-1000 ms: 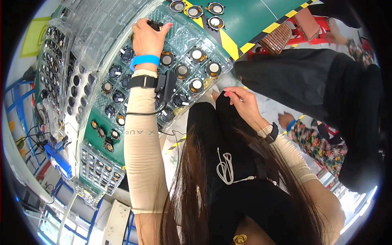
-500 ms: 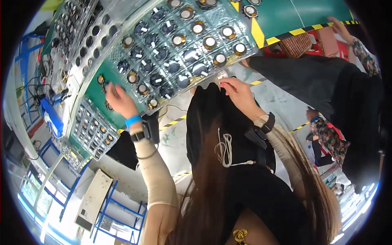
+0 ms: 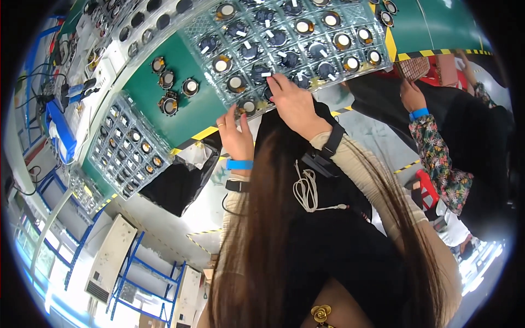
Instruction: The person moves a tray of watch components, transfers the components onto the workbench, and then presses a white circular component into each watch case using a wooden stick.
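A clear plastic tray (image 3: 205,49) holds many small round parts, some with white discs and amber film, some dark with white tabs. My left hand (image 3: 236,139) is at its near left corner, fingers apart beside a white-disc round part (image 3: 249,106) in a cell. Reaching over the near edge, my right hand (image 3: 296,109) has its fingers closed around a dark round part (image 3: 268,93), partly covered by them. On the green mat (image 3: 188,117), left of the tray, lie several loose round parts (image 3: 167,80).
A second filled clear tray (image 3: 128,145) stands at the bench's left end. Cables and a blue device (image 3: 59,128) lie behind it. A black bag (image 3: 180,183) hangs below the yellow-black edge. To my right, a co-worker's flowered sleeve (image 3: 437,150) reaches toward the bench.
My left hand has moved right, from the loose parts to the tray's near corner. From above my lap, my right hand has come up onto the tray. The view has shifted too.
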A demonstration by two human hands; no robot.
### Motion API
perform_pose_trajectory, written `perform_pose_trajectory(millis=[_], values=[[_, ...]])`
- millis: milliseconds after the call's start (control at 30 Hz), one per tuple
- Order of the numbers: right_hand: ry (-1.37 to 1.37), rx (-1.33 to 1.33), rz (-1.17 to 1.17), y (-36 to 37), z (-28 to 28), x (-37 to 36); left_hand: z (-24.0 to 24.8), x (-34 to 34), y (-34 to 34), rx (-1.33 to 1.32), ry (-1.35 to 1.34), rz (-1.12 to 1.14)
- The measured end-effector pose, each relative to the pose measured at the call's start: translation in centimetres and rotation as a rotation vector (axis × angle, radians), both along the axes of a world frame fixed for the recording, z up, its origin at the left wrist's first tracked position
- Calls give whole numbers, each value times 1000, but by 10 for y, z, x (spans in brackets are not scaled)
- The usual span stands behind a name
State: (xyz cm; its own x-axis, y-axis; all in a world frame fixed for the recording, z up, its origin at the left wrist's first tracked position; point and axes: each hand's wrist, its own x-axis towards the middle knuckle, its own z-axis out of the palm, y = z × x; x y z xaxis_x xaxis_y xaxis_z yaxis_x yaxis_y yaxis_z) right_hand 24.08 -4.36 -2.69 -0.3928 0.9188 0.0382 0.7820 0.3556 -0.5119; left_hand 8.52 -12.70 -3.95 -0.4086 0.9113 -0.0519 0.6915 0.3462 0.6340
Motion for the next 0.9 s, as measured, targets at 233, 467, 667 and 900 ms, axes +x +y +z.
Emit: perform_pose_trajectory(millis=[233, 467, 667, 900], values=[[-148, -105, -90, -15, -2, -26, 1, -32, -2, 69, -97, -94], [-93, -177, -221, -13, -9, -22, 6, -28, 17, 114, -200, -153], [186, -244, -239, -27, -12, -10, -2, -25, 56, 214, -148, -277], [187, 204, -76, -28, -16, 7, -6, -21, 86, 127, 93, -451]])
